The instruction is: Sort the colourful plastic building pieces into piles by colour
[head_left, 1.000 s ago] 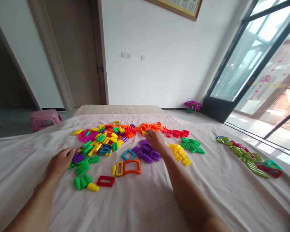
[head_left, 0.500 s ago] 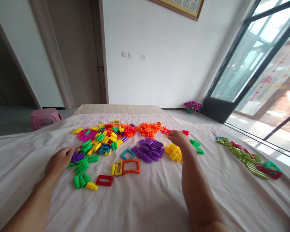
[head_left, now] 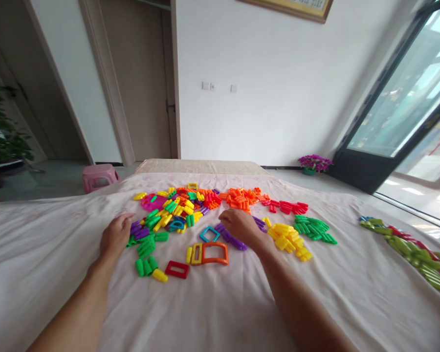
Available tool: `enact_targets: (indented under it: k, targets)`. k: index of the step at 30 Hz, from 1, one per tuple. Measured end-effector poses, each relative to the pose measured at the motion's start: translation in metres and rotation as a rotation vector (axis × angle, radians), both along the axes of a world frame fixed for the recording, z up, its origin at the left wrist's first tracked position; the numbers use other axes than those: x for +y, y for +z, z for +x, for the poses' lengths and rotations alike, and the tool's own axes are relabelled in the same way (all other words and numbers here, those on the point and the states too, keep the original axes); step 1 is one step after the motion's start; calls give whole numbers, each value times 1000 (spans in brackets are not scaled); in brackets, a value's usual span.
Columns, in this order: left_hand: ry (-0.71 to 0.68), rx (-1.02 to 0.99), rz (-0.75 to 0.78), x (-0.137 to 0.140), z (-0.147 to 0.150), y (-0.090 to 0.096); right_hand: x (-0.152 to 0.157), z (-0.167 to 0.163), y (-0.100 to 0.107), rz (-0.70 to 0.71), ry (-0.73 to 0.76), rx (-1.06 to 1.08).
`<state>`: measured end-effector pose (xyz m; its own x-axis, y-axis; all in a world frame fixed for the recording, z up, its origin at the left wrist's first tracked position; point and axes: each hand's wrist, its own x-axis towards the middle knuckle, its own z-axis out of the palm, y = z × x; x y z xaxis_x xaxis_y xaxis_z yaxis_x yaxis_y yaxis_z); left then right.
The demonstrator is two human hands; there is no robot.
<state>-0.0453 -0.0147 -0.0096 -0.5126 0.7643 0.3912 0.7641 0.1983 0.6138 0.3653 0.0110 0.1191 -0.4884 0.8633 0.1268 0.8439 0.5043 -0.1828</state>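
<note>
My left hand (head_left: 115, 237) rests at the left edge of the mixed pile, beside purple plastic toy pieces (head_left: 139, 231) and green ones (head_left: 145, 248). Its fingers are loosely bent, the thumb apart, and nothing shows in them. My right hand (head_left: 241, 227) hangs over the purple pile (head_left: 230, 238) and covers much of it. Those fingers point left and bend downward; their tips are hidden, so I cannot see whether they hold a piece. Between the hands lie a blue square frame (head_left: 209, 233) and an orange frame (head_left: 216, 244) against a yellow one (head_left: 197, 254).
The mixed pile (head_left: 174, 208) lies left of the orange pile (head_left: 240, 196). Red (head_left: 288, 208), green (head_left: 311, 228) and yellow pieces (head_left: 288, 237) are grouped at right. A red frame (head_left: 177, 262) lies nearer me. Olive pieces (head_left: 410, 250) lie far right on the cloth (head_left: 212, 313).
My right hand has moved left from beside the red pieces to above the purple pile, uncovering the red, yellow and green groups. My left hand stays by the mixed pile. The view has turned left.
</note>
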Motion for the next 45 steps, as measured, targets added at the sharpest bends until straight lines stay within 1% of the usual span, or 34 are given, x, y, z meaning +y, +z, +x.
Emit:
enact_targets:
  k: [2, 5, 8, 11, 14, 18, 21, 25, 28, 30, 32, 35, 39, 41, 45]
  targets:
    - [67, -20, 61, -2, 0, 1, -11, -24, -16, -12, 130, 39]
    - [155, -43, 128, -4, -2, 1, -26, -47, -38, 5, 246, 84]
    - [149, -79, 158, -3, -3, -1, -37, -58, -53, 39, 323, 127]
    - [113, -201, 203, -3, -1, 0, -46, -64, -60, 76, 362, 170]
    - [104, -305, 251, -4, 4, 3, -52, -69, -64, 108, 410, 214]
    - [88, -300, 251, -6, 7, 5, -61, -75, -68, 137, 524, 259]
    - [58, -311, 250, -6, 9, 5, -68, -80, -70, 144, 593, 249]
    - [71, -349, 286, -5, 13, 7, -76, -85, -68, 160, 637, 236]
    - [79, -356, 254, -6, 14, 9, -79, -87, -67, 168, 650, 236]
    - [64, -338, 238, -7, 14, 9, -80, -88, -67, 166, 662, 231]
    - [58, -322, 254, -8, 14, 10, -80, -89, -68, 160, 670, 226]
    - [80, -288, 272, -10, 15, 12, -79, -89, -71, 157, 673, 230]
    - [166, -109, 186, -11, 13, 14, -80, -90, -74, 159, 689, 242]
    - [188, -45, 156, -12, 12, 14, -81, -91, -74, 160, 691, 245]
    - [182, 33, 220, -13, 14, 16, -82, -94, -75, 154, 699, 211]
